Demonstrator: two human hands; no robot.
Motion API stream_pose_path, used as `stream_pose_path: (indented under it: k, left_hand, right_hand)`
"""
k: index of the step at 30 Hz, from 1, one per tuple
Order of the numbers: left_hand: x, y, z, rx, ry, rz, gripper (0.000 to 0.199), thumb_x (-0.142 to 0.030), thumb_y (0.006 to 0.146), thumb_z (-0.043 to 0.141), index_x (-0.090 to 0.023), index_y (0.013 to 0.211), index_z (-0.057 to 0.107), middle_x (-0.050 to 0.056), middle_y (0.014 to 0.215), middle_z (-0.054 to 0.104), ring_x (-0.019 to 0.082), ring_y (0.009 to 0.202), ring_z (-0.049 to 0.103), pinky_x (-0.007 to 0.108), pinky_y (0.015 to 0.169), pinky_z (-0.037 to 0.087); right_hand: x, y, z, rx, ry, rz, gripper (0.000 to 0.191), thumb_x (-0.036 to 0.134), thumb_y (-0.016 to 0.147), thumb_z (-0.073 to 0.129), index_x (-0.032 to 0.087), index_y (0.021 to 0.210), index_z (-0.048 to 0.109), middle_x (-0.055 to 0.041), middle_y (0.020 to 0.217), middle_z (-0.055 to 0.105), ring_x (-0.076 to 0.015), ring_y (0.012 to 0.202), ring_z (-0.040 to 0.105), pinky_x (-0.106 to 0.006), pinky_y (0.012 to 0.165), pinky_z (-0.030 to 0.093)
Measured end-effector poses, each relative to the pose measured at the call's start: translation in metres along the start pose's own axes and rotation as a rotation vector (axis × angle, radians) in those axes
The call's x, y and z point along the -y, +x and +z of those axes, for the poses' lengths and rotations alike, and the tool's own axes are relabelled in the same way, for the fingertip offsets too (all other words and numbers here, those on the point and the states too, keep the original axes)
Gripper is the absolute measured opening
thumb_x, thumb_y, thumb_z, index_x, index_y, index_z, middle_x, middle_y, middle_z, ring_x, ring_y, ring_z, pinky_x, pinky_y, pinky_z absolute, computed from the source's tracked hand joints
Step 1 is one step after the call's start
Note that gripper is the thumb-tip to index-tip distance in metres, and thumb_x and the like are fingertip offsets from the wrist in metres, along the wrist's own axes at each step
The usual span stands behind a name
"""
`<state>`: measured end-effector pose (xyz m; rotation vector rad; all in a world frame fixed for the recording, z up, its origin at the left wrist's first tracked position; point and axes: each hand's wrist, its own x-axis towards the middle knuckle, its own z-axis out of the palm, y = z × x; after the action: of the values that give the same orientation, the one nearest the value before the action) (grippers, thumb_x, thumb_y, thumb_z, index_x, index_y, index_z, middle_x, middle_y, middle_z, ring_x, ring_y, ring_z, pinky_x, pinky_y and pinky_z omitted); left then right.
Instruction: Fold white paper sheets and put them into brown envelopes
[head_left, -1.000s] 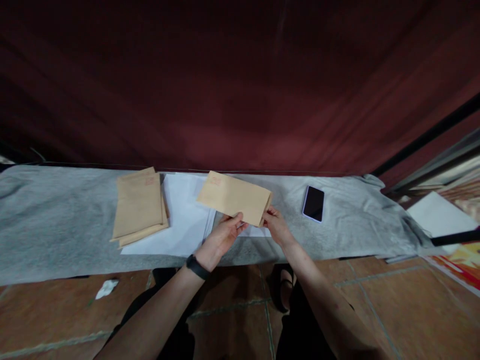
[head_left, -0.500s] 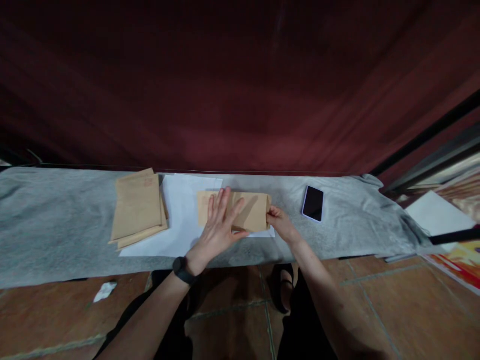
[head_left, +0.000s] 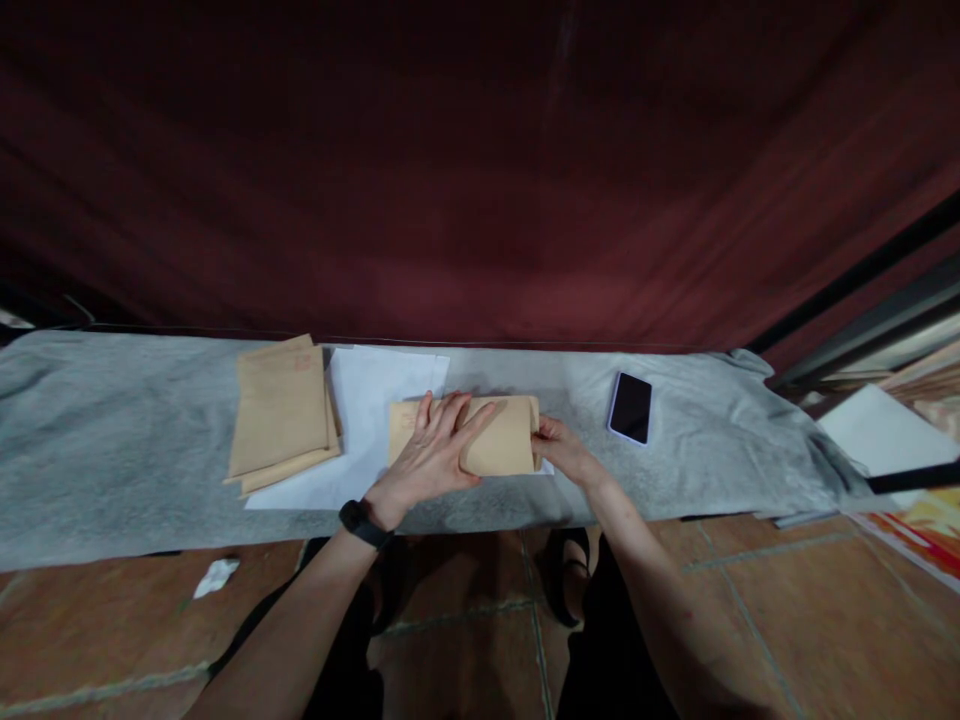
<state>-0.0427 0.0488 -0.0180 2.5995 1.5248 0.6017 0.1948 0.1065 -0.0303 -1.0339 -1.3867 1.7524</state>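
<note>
A brown paper envelope (head_left: 499, 440) lies in front of me, on top of white paper sheets (head_left: 352, 400). Across its left part rests my left hand (head_left: 431, 450), fingers spread, pressing on the paper; a dark watch is on that wrist. At the envelope's right end, my right hand (head_left: 559, 447) has its fingers pinched on the edge, with the fingertips partly hidden by the paper. Further left, several brown envelopes (head_left: 277, 410) form a loose stack that overlaps the white sheets.
A grey cloth (head_left: 112, 440) covers the long narrow surface. To the right lies a phone (head_left: 630, 408). Behind hangs a dark red curtain (head_left: 450, 200). On the tiled floor is a crumpled white tissue (head_left: 216, 578). A white board (head_left: 889, 430) stands at the far right.
The envelope has shifted slightly toward me and to the left, and its right part looks more curled over. My left hand has moved a little with it, its fingers more bent.
</note>
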Motion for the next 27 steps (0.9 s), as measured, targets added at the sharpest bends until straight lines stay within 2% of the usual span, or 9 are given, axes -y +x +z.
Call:
stream_pose_path:
  k: [5,9,11,13,16,18,20,24,27]
  left_hand:
    - [0.001,-0.001,0.004,0.007,0.024,0.001,0.104,-0.045,0.075,0.075,-0.025,0.160,0.019,0.016,0.150,0.039,0.037,0.140,0.035,0.061,0.121,0.004]
    - [0.003,-0.002,0.008,0.027,0.026,-0.012,0.105,-0.043,0.074,0.075,-0.022,0.160,0.018,0.017,0.150,0.039,0.037,0.141,0.034,0.060,0.121,0.008]
    - [0.003,-0.002,0.009,0.032,0.021,-0.015,0.107,-0.043,0.074,0.076,-0.021,0.161,0.017,0.018,0.149,0.039,0.037,0.142,0.033,0.059,0.121,0.010]
    - [0.003,-0.003,0.008,0.029,0.018,-0.010,0.106,-0.044,0.075,0.075,-0.021,0.161,0.017,0.018,0.150,0.040,0.036,0.142,0.034,0.059,0.122,0.010]
    - [0.003,-0.004,0.009,0.013,0.020,-0.015,0.105,-0.044,0.075,0.075,-0.023,0.161,0.017,0.017,0.151,0.040,0.037,0.141,0.035,0.060,0.122,0.007]
    - [0.001,-0.004,0.011,0.007,0.020,-0.021,0.107,-0.043,0.075,0.076,-0.022,0.161,0.016,0.018,0.151,0.039,0.037,0.141,0.035,0.060,0.122,0.007]
    - [-0.001,-0.004,0.012,0.013,0.011,-0.014,0.108,-0.042,0.075,0.076,-0.022,0.161,0.015,0.018,0.152,0.038,0.037,0.142,0.034,0.060,0.122,0.007]
    - [-0.008,-0.002,0.014,0.044,-0.032,0.027,0.105,-0.037,0.076,0.076,-0.026,0.161,0.015,0.016,0.154,0.037,0.037,0.144,0.033,0.060,0.122,0.007]
    - [-0.013,-0.002,0.015,0.081,-0.064,0.074,0.103,-0.030,0.076,0.075,-0.028,0.160,0.017,0.015,0.154,0.038,0.037,0.144,0.032,0.059,0.122,0.011]
  right_hand:
    - [-0.010,0.006,-0.006,-0.096,-0.014,0.041,0.016,0.033,0.059,0.077,0.026,0.072,0.070,0.0055,0.062,0.069,-0.0163,0.058,0.059,-0.027,0.058,0.046]
    - [-0.015,0.010,-0.009,-0.089,-0.018,0.021,0.017,0.035,0.062,0.074,0.024,0.073,0.068,0.0051,0.062,0.069,-0.0160,0.059,0.061,-0.027,0.059,0.048]
    - [-0.016,0.011,-0.012,-0.140,-0.053,-0.001,0.015,0.034,0.063,0.073,0.025,0.073,0.067,0.0054,0.063,0.068,-0.0162,0.060,0.061,-0.026,0.059,0.048]
    - [-0.015,0.008,-0.017,-0.257,-0.115,-0.071,0.015,0.031,0.064,0.072,0.026,0.078,0.067,0.0041,0.069,0.070,-0.0172,0.066,0.062,-0.027,0.062,0.050]
    - [-0.009,-0.001,-0.022,-0.492,-0.215,-0.256,0.023,0.030,0.070,0.072,0.026,0.092,0.069,-0.0014,0.088,0.072,-0.0195,0.080,0.063,-0.031,0.073,0.052]
    - [-0.003,-0.009,-0.022,-0.534,-0.197,-0.308,0.024,0.035,0.075,0.069,0.024,0.097,0.069,-0.0038,0.093,0.072,-0.0200,0.082,0.064,-0.033,0.077,0.053]
    - [0.003,-0.017,-0.020,-0.424,-0.073,-0.219,0.023,0.038,0.078,0.067,0.023,0.095,0.070,-0.0042,0.093,0.073,-0.0196,0.081,0.066,-0.033,0.077,0.053]
    - [0.008,-0.029,-0.019,-0.066,0.151,0.088,0.020,0.030,0.071,0.071,0.021,0.088,0.072,-0.0041,0.088,0.075,-0.0189,0.078,0.067,-0.029,0.070,0.052]
    - [0.010,-0.035,-0.026,0.088,0.200,0.211,0.020,0.025,0.066,0.077,0.020,0.086,0.073,-0.0037,0.083,0.075,-0.0191,0.076,0.069,-0.029,0.067,0.053]
